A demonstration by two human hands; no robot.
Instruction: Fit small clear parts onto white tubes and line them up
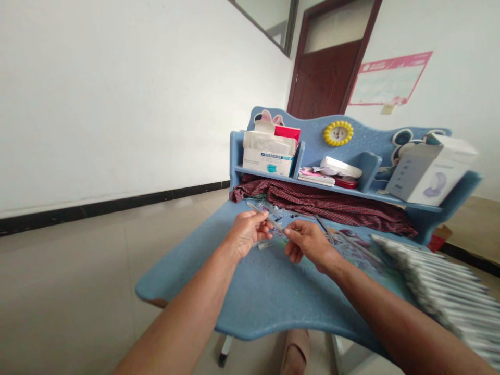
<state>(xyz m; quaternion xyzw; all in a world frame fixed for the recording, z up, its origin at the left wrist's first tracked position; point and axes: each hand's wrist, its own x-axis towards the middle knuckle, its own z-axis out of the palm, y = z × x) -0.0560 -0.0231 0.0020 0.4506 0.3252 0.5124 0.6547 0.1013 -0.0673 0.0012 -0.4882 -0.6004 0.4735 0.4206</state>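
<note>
Item: slender grey pen-like stick (274, 224), above the centre of the blue plastic tabletop (253, 297). Our left hand (247, 233) and right hand (307, 242) pinch it from either side, seemingly to steady it. At three o'clock: stacked grey-white pens (433, 278).

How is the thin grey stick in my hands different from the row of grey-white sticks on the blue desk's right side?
The thin grey stick is one piece; the row of grey-white sticks holds many, side by side. The stick is pinched above the blue desk between left hand and right hand; the row lies on it. Both look slender and pale, though the row is blurred.
</note>
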